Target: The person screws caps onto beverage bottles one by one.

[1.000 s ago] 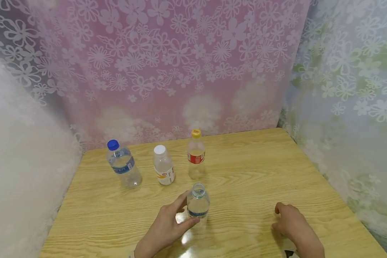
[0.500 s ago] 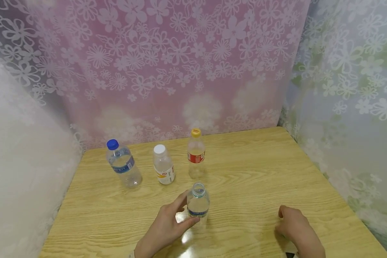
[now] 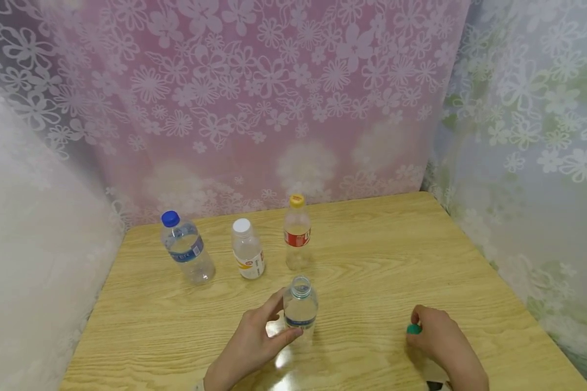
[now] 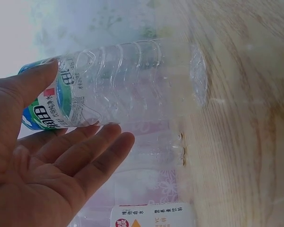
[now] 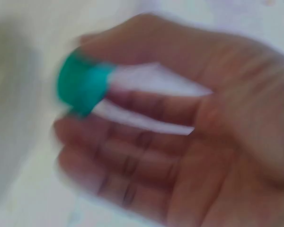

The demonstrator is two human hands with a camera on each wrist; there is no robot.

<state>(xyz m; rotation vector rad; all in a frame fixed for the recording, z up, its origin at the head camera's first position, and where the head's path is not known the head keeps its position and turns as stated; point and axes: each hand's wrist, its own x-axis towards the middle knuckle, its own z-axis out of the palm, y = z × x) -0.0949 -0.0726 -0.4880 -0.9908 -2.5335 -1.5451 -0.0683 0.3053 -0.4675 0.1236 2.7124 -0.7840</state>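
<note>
A clear plastic bottle [image 3: 300, 307] with no cap on its neck stands upright near the front middle of the table. My left hand [image 3: 254, 339] grips it from the left, thumb in front and fingers behind. In the left wrist view, the bottle [image 4: 128, 82] shows a blue, green and white label under the thumb, and its base is at the wood. To the right, my right hand [image 3: 442, 339] pinches a green bottle cap [image 3: 413, 329] between thumb and fingertips. The cap [image 5: 83, 82] appears blurred in the right wrist view.
Behind the hands stand three capped bottles: a blue-capped one [image 3: 188, 252] at left, a white-capped one [image 3: 248, 252] beside it, and a yellow-capped one [image 3: 297, 239] with a red label. Flowered curtains [image 3: 274, 108] hang round the wooden table [image 3: 372, 250].
The green cap, out of sight before, now shows in the right hand's pinch. That hand first shifted slightly right, then back left. The left hand and its bottle stay in place.
</note>
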